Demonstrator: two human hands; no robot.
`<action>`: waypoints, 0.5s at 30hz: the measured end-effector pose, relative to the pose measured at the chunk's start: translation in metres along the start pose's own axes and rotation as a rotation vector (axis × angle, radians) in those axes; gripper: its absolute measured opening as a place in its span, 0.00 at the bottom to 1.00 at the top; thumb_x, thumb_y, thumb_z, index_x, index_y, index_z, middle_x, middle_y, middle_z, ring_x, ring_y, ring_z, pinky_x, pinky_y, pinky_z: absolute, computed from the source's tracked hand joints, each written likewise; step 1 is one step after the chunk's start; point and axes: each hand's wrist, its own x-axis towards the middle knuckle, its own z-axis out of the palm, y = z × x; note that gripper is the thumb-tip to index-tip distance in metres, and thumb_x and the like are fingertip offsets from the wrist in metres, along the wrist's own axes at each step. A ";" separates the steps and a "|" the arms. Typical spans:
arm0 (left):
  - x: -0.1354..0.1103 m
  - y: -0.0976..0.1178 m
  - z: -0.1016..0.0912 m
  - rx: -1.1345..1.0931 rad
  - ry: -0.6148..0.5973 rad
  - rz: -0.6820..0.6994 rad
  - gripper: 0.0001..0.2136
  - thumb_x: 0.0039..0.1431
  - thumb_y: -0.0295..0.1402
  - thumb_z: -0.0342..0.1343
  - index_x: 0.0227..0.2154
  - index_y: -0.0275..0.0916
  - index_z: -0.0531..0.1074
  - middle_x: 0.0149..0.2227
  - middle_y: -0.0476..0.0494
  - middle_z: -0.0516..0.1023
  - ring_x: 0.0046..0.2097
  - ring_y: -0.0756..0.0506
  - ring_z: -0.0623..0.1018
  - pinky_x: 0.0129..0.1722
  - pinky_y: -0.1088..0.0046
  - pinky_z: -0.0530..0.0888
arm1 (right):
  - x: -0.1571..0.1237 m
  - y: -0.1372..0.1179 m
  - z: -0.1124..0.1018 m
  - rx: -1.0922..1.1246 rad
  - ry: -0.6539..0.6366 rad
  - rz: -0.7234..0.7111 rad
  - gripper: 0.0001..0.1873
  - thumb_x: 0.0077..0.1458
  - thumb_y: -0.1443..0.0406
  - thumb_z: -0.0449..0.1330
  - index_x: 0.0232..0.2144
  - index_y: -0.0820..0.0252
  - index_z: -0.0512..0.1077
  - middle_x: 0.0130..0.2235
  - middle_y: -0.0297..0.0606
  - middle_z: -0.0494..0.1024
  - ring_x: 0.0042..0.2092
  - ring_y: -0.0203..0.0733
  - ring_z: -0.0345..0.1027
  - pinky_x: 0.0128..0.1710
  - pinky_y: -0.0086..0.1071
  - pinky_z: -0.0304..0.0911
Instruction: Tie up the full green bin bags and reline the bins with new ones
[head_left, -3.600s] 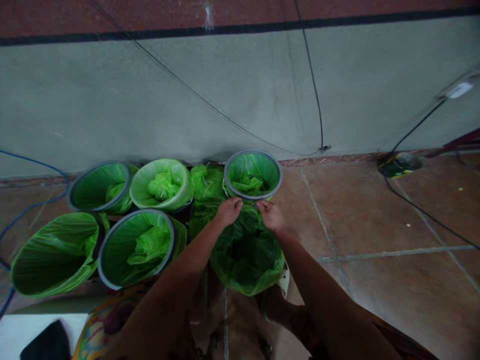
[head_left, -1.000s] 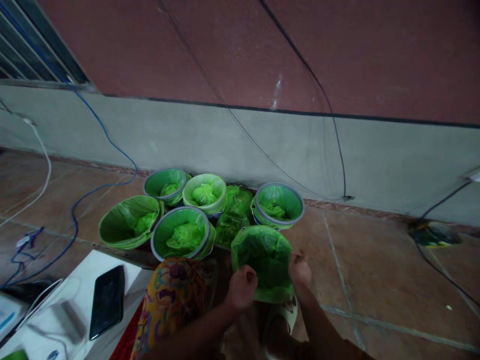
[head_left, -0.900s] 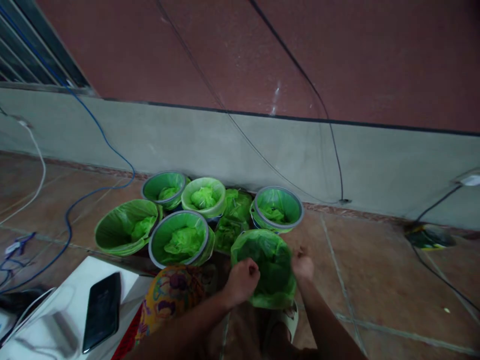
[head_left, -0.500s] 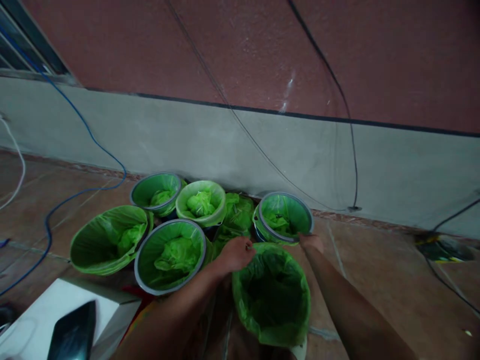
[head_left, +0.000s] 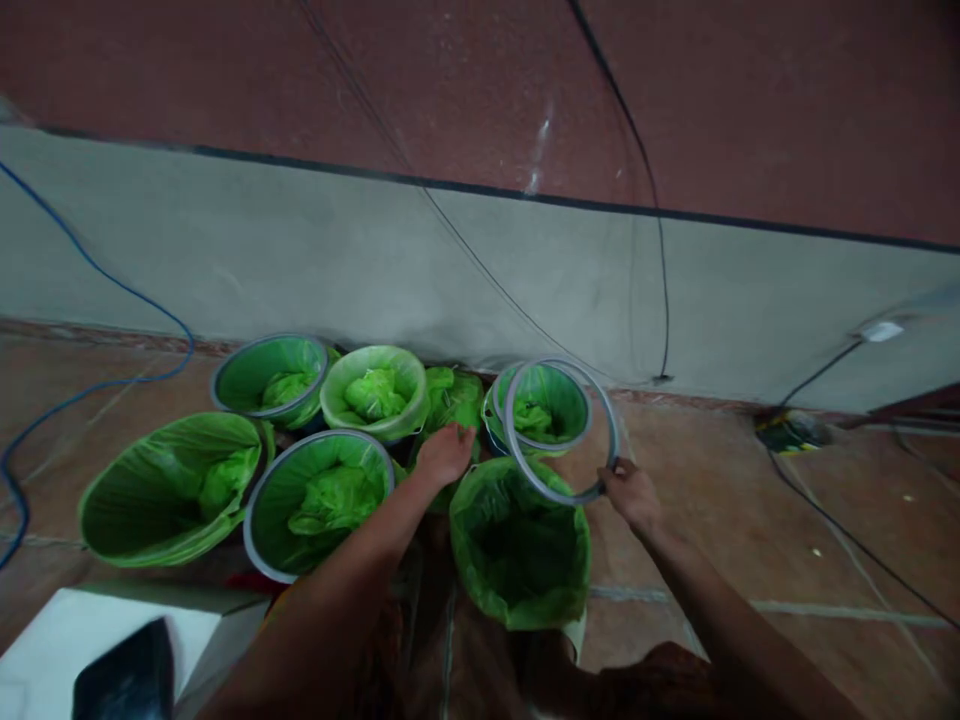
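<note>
My right hand [head_left: 630,490] is closed on the lower right of a grey ring [head_left: 614,430], which is held up tilted. Through the ring shows a bin [head_left: 491,425] by the wall, with a green bag bunched inside. Below the ring stands a bin [head_left: 517,610] lined with a green plastic bag folded over its rim, its inside dark. My left hand [head_left: 446,455] hovers just left of this lined bin's rim, fingers curled together; whether they hold anything is hidden. A heap of green bags [head_left: 454,395] lies behind that hand.
On the left are several more green-lined bins [head_left: 255,520], most with grey rings. At lower left a dark phone-like device [head_left: 127,675] lies on a white box [head_left: 56,640]. A blue cable [head_left: 90,390] crosses the tiled floor; black cables [head_left: 817,480] run at right.
My right hand has lifted the grey ring off the bin by the wall. My left hand has moved slightly away from the front bin's rim. The view has shifted right.
</note>
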 end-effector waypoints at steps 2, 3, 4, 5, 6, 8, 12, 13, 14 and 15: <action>-0.001 0.000 0.006 -0.146 -0.083 -0.016 0.25 0.70 0.44 0.34 0.43 0.35 0.74 0.38 0.38 0.81 0.40 0.44 0.80 0.41 0.71 0.73 | -0.037 0.024 0.000 0.021 -0.086 -0.038 0.18 0.56 0.60 0.54 0.45 0.63 0.72 0.27 0.37 0.78 0.28 0.40 0.72 0.27 0.28 0.59; -0.004 -0.001 0.011 -0.214 -0.145 -0.018 0.26 0.70 0.44 0.32 0.42 0.35 0.75 0.36 0.40 0.81 0.37 0.46 0.80 0.37 0.72 0.73 | -0.053 0.035 0.003 0.019 -0.121 -0.052 0.19 0.57 0.60 0.53 0.46 0.64 0.71 0.25 0.35 0.76 0.27 0.40 0.71 0.26 0.28 0.58; -0.007 -0.001 0.018 -0.260 -0.212 -0.015 0.27 0.70 0.44 0.32 0.41 0.35 0.75 0.35 0.41 0.81 0.34 0.46 0.80 0.34 0.73 0.73 | -0.067 0.044 0.006 0.009 -0.140 -0.062 0.20 0.57 0.60 0.52 0.48 0.65 0.70 0.23 0.33 0.74 0.26 0.40 0.70 0.26 0.29 0.57; -0.012 -0.001 0.024 -0.273 -0.274 -0.004 0.26 0.69 0.44 0.34 0.39 0.35 0.76 0.33 0.42 0.81 0.33 0.46 0.79 0.32 0.74 0.72 | -0.079 0.052 0.011 -0.011 -0.147 -0.072 0.22 0.57 0.61 0.52 0.50 0.66 0.69 0.22 0.33 0.73 0.26 0.41 0.70 0.26 0.29 0.57; -0.016 -0.002 0.030 -0.249 -0.321 0.011 0.24 0.68 0.44 0.36 0.36 0.35 0.76 0.32 0.43 0.81 0.33 0.46 0.79 0.31 0.74 0.71 | -0.088 0.057 0.015 -0.037 -0.147 -0.085 0.23 0.57 0.61 0.51 0.52 0.67 0.68 0.22 0.33 0.73 0.27 0.42 0.71 0.27 0.30 0.57; -0.023 -0.002 0.041 -0.113 -0.343 0.049 0.18 0.65 0.41 0.44 0.33 0.36 0.77 0.32 0.43 0.81 0.36 0.45 0.80 0.33 0.75 0.72 | -0.099 0.061 0.023 -0.111 -0.136 -0.105 0.23 0.58 0.61 0.51 0.52 0.66 0.68 0.25 0.36 0.76 0.32 0.43 0.73 0.29 0.30 0.57; -0.027 -0.006 0.050 0.199 -0.227 0.090 0.13 0.60 0.34 0.50 0.38 0.36 0.78 0.42 0.37 0.82 0.46 0.40 0.80 0.43 0.71 0.73 | -0.105 0.052 0.033 -0.218 -0.151 -0.119 0.19 0.61 0.60 0.50 0.49 0.63 0.71 0.34 0.43 0.81 0.38 0.44 0.75 0.32 0.29 0.59; -0.027 -0.007 0.051 0.249 -0.219 0.077 0.13 0.60 0.33 0.49 0.40 0.35 0.78 0.44 0.35 0.81 0.47 0.39 0.80 0.44 0.69 0.73 | -0.105 0.048 0.034 -0.237 -0.164 -0.123 0.19 0.61 0.60 0.50 0.50 0.63 0.71 0.35 0.43 0.81 0.38 0.44 0.75 0.32 0.30 0.59; -0.027 -0.009 0.051 0.285 -0.221 0.053 0.14 0.60 0.33 0.49 0.40 0.34 0.78 0.46 0.33 0.81 0.48 0.38 0.80 0.44 0.68 0.73 | -0.105 0.044 0.036 -0.258 -0.176 -0.127 0.19 0.61 0.61 0.50 0.50 0.63 0.70 0.35 0.44 0.81 0.39 0.45 0.76 0.33 0.30 0.60; -0.027 -0.011 0.052 0.305 -0.228 0.021 0.14 0.61 0.33 0.49 0.40 0.34 0.78 0.46 0.31 0.81 0.49 0.37 0.80 0.45 0.68 0.74 | -0.106 0.041 0.037 -0.281 -0.187 -0.133 0.20 0.61 0.61 0.51 0.51 0.64 0.70 0.36 0.45 0.81 0.39 0.45 0.76 0.33 0.30 0.60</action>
